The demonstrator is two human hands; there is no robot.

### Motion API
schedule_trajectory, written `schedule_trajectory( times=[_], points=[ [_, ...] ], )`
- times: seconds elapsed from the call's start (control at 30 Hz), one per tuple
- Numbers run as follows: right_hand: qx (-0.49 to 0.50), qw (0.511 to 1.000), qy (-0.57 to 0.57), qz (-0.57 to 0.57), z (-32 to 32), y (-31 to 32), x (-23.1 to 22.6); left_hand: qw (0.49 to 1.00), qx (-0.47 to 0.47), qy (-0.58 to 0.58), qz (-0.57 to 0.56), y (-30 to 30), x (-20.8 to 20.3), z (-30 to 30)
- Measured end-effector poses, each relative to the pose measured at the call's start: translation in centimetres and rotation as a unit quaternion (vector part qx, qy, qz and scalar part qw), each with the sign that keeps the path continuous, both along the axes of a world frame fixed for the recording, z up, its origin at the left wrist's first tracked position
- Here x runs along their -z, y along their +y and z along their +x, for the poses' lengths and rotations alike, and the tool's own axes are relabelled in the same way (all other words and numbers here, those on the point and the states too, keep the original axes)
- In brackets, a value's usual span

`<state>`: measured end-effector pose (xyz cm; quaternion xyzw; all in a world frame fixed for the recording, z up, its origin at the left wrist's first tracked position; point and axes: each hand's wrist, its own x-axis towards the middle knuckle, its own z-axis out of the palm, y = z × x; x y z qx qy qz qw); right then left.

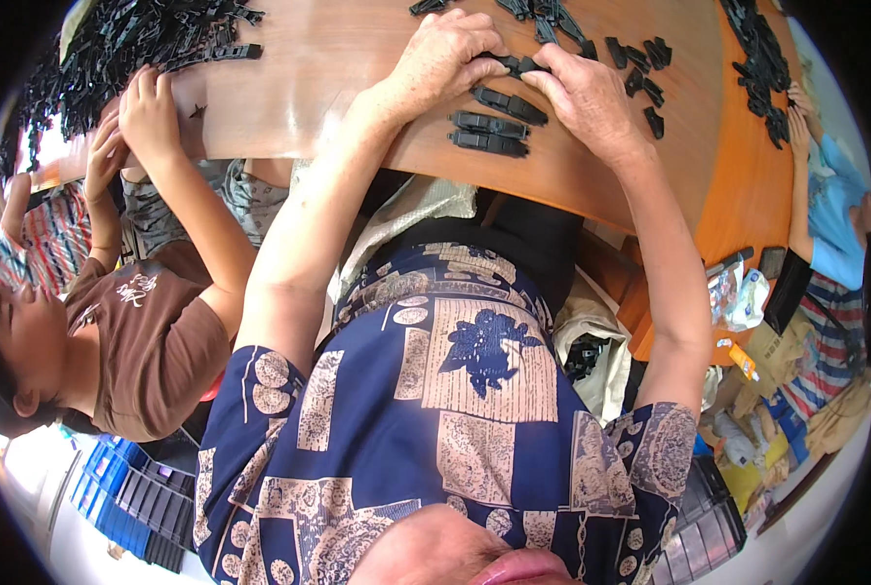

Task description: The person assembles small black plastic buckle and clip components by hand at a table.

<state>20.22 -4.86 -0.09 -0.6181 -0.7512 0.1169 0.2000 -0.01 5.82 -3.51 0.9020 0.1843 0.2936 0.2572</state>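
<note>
Above the wooden table (338,112), my left hand (445,60) and my right hand (590,97) meet with fingertips pinched on a small black plastic piece (516,66). Fingers cover part of it, and its exact kind cannot be told. Just below my hands lie longer black plastic parts, one at an angle (510,104) and two stacked side by side (489,135) near the table edge. Short black pieces (640,83) are scattered right of my right hand. Beyond my fingers sits a small heap of slim black parts (550,18).
A big pile of black parts (143,49) covers the far left, where a person in brown (153,112) has both hands near it. Another row of black parts (755,68) lies at right, by a person in blue (835,200). A light sack (592,327) hangs below the table.
</note>
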Motion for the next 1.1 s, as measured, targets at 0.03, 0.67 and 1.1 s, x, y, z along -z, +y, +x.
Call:
schedule_trajectory(
  times=[0.03,0.67,1.1],
  points=[
    [0.002,1.0,-0.002,0.01,-0.1,0.0,0.1,0.999,0.032,-0.013,-0.014,0.2,-0.5,0.0],
    [-0.017,0.999,-0.027,0.008,1.0,-2.5,-0.7,0.995,-0.056,0.072,0.042,-1.6,1.3,-1.1],
    [0.03,0.999,0.007,0.029,-0.9,-2.1,0.4,0.996,-0.042,0.068,0.032,-1.6,1.4,-1.2]
  ],
)
